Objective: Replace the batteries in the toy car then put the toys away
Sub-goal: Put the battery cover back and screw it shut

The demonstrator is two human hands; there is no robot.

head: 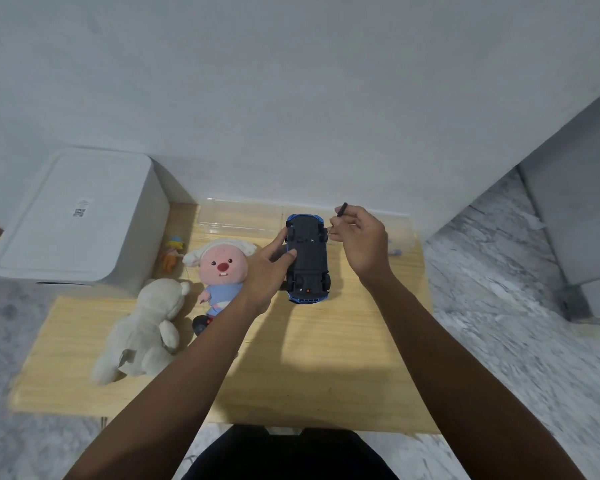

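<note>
Blue toy car (308, 258) lying upside down at frame centre, long axis running top to bottom, bare wooden tabletop (326, 358) stretching below; left hand (269, 271) gripping its side, right hand (361, 242) pinching small screwdriver (341, 209).

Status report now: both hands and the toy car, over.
Left hand steadies upturned blue toy car. Right hand pinches small screwdriver. Nothing blocking.

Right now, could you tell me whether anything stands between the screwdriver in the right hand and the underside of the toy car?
Nothing visible does. The toy car lies upside down, steadied by the left hand at its left side. The right hand pinches the screwdriver just beside the car's far right wheel, with only open air between them.
</note>
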